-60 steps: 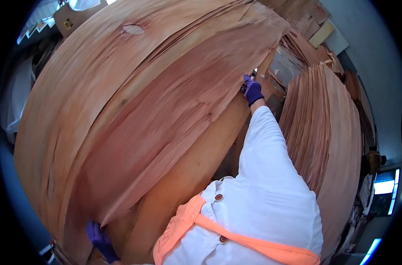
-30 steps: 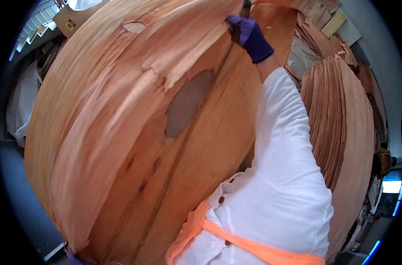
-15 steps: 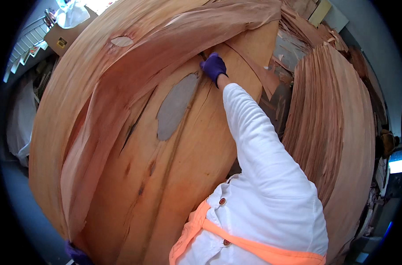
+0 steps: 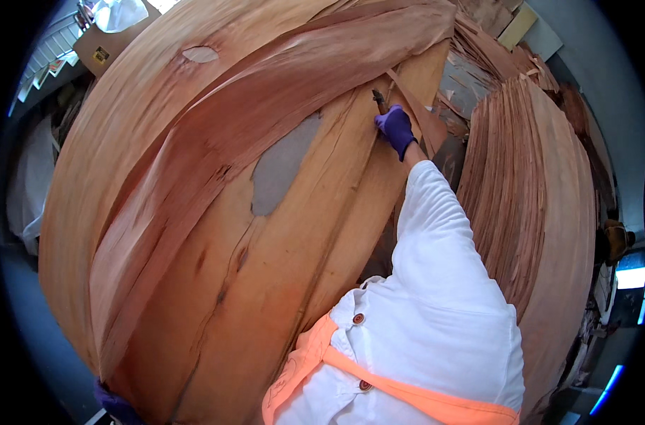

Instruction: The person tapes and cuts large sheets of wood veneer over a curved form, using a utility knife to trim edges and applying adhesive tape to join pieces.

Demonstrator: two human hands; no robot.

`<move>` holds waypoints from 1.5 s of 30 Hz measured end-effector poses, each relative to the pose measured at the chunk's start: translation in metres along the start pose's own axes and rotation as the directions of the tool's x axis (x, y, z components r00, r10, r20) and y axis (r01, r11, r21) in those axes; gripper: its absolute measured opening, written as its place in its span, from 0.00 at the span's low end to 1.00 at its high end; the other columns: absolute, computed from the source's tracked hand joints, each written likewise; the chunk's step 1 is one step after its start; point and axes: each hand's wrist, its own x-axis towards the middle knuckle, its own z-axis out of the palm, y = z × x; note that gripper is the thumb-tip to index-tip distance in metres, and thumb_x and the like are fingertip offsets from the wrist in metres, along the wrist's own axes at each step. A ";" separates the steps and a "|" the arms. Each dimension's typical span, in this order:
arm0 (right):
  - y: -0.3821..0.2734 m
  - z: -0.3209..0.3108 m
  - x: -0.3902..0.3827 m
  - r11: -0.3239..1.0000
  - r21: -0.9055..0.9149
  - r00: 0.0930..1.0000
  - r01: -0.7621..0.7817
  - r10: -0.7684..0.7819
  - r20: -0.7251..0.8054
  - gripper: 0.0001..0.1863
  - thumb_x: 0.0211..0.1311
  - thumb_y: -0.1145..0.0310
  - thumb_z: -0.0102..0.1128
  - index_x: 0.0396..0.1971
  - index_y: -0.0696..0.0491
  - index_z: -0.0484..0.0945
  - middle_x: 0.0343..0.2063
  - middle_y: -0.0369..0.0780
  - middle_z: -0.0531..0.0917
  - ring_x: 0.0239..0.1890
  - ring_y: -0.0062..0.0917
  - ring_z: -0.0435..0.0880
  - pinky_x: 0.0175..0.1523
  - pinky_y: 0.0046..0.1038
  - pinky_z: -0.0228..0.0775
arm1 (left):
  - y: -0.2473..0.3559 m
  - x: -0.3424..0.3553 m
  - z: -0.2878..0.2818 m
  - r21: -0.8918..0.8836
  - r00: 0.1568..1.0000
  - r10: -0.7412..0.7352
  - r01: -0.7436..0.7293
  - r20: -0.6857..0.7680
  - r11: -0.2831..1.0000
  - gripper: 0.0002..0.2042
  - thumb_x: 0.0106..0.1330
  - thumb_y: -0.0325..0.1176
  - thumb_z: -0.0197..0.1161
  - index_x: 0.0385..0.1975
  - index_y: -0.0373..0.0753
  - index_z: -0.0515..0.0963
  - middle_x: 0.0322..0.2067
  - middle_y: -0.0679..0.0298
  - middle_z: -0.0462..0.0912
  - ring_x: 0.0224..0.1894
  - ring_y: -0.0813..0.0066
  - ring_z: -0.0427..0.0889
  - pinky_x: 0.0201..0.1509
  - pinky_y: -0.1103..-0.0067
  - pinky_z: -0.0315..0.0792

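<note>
My left hand (image 4: 113, 402), in a purple glove at the lower left, is closed at the corner of a long reddish veneer sheet (image 4: 195, 163), its fingertips partly hidden. That sheet lies folded and rumpled diagonally across the stack. My right hand (image 4: 395, 131), also gloved, grips a small dark tool (image 4: 379, 100) just below the sheet's upper part, over an orange-tan veneer (image 4: 287, 269). This lower veneer has lengthwise cracks and an irregular hole (image 4: 280, 170) showing grey. A pale veneer (image 4: 103, 142) with a small oval flaw lies along the left.
A tall stack of veneer (image 4: 506, 198) stands on the right, with scraps (image 4: 464, 57) behind it. Pale boards (image 4: 517, 28), a cardboard piece (image 4: 96, 53), white plastic bags (image 4: 32, 180) and a railing (image 4: 53, 42) are around the edges. A screen (image 4: 630, 276) glows at far right.
The reddish sheet, flat two seconds ago, is now folded up leftward, exposing the holed veneer. My right hand rose with it, came down, then shifted right since half a second ago.
</note>
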 end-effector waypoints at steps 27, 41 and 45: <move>-0.104 0.070 -0.070 0.099 0.827 0.601 -0.553 -0.640 0.479 0.19 0.64 0.64 0.47 0.54 0.54 0.68 0.49 0.38 0.74 0.50 0.26 0.72 0.54 0.31 0.66 | 0.131 0.032 -0.039 0.606 0.897 0.286 -0.025 -0.338 0.795 0.12 0.58 0.22 0.46 0.38 0.34 0.76 0.36 0.50 0.78 0.38 0.56 0.77 0.43 0.71 0.71; -0.039 -0.007 -0.021 0.606 0.655 0.633 0.452 -0.735 0.243 0.22 0.61 0.72 0.50 0.56 0.60 0.66 0.52 0.45 0.72 0.44 0.29 0.76 0.44 0.26 0.70 | 0.178 -0.168 0.181 0.597 0.965 0.124 0.041 -0.233 0.801 0.15 0.55 0.32 0.54 0.44 0.45 0.75 0.40 0.63 0.72 0.46 0.67 0.72 0.60 0.60 0.61; -0.044 -0.005 -0.001 0.763 0.627 0.774 0.158 -0.490 0.401 0.26 0.61 0.73 0.49 0.59 0.59 0.61 0.50 0.42 0.72 0.38 0.23 0.76 0.39 0.21 0.69 | 0.151 -0.172 0.189 0.690 0.930 0.131 0.156 -0.345 0.707 0.15 0.54 0.31 0.56 0.43 0.45 0.76 0.41 0.63 0.72 0.47 0.67 0.70 0.59 0.60 0.61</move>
